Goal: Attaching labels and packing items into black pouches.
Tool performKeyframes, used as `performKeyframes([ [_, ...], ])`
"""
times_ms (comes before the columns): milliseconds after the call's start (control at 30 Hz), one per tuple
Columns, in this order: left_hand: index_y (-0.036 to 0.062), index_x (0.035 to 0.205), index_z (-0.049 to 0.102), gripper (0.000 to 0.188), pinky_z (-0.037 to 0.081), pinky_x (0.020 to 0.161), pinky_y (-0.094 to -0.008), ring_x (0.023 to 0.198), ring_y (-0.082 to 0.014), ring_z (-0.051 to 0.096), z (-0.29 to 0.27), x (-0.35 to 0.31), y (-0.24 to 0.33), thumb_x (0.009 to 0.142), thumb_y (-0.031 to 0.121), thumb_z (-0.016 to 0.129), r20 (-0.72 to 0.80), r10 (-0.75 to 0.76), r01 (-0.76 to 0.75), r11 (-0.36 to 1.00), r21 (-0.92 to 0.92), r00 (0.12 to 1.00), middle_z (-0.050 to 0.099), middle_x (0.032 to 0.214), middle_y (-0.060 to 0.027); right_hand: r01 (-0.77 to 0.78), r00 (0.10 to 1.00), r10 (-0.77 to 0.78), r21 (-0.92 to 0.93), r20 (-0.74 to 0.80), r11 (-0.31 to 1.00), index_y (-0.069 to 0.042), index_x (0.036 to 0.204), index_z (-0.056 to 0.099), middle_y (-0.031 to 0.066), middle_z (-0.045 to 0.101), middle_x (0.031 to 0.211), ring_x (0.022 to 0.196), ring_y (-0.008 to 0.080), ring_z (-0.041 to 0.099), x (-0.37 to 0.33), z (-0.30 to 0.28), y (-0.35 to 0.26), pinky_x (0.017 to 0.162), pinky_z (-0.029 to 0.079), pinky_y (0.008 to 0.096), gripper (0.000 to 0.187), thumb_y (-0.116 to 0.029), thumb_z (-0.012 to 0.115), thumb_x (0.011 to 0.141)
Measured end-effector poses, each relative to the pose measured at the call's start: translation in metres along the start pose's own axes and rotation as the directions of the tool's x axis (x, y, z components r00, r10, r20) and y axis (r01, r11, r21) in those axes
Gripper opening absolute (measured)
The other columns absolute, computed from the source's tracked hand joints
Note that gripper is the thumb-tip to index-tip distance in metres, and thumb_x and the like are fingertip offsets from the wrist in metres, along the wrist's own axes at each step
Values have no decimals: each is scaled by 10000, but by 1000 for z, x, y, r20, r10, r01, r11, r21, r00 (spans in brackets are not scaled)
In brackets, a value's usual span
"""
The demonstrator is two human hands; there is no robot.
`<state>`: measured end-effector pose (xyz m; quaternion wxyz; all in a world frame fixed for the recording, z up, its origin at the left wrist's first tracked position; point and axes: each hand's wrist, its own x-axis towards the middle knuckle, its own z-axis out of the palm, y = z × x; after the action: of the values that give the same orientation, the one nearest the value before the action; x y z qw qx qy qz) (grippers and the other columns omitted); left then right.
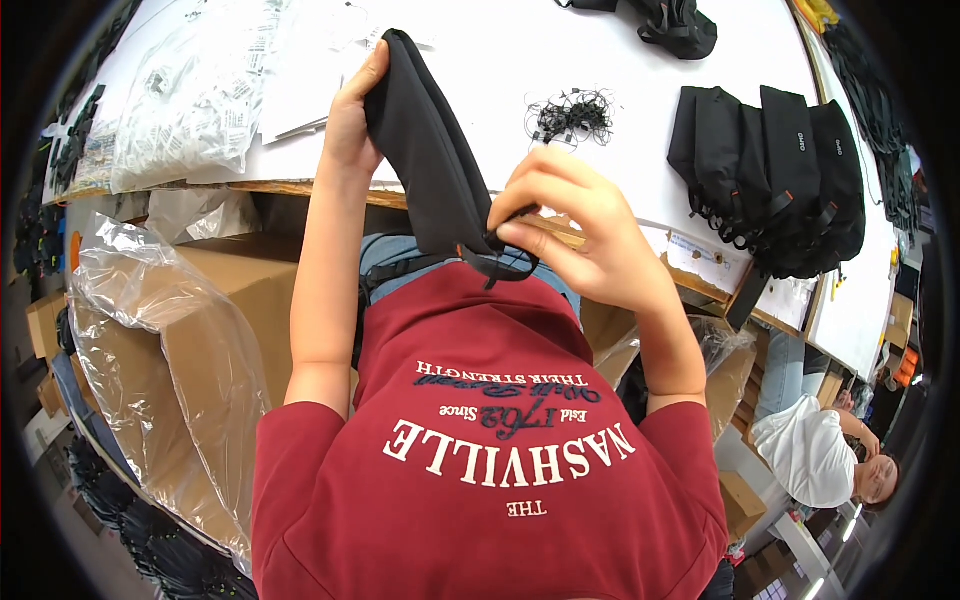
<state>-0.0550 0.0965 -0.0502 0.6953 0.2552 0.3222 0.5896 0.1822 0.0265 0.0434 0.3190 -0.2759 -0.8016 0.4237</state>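
A long, narrow black fabric pouch hangs tilted in front of me, over the table's near edge. My left hand is closed around its upper end, thumb along the side. At the lower end my right hand pinches a small dark piece between thumb and fingers; the exact part is partly hidden. A black strap loop and a small orange tab show at that end. Beyond my right hand, a tangled heap of thin black cords with small tags lies on the white table.
Several finished-looking black pouches lie in a row at the right, more black items at the back. Clear plastic bags cover the table's left. A plastic-wrapped cardboard box stands at lower left. Another person sits at lower right.
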Motion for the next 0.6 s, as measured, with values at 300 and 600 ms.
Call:
performKeyframes([
  [300, 25, 976, 599, 317, 552, 636, -292, 732, -178, 645, 9, -13, -4, 946, 330, 519, -85, 13, -6, 997, 75, 996, 630, 800, -83, -72, 991, 70, -16, -116, 997, -24, 826, 598, 77, 539, 823, 786, 236, 559, 4, 10, 9, 703, 452, 325, 92, 7, 648, 755],
  [600, -5, 995, 563, 348, 559, 622, -287, 742, -193, 624, -14, -4, -5, 948, 335, 511, 25, -28, 30, 996, -88, 999, 605, 894, -92, -76, 997, 75, 39, 18, 996, -22, 832, 627, 72, 530, 816, 765, 205, 540, -1, 6, 6, 688, 443, 300, 106, 15, 650, 736],
])
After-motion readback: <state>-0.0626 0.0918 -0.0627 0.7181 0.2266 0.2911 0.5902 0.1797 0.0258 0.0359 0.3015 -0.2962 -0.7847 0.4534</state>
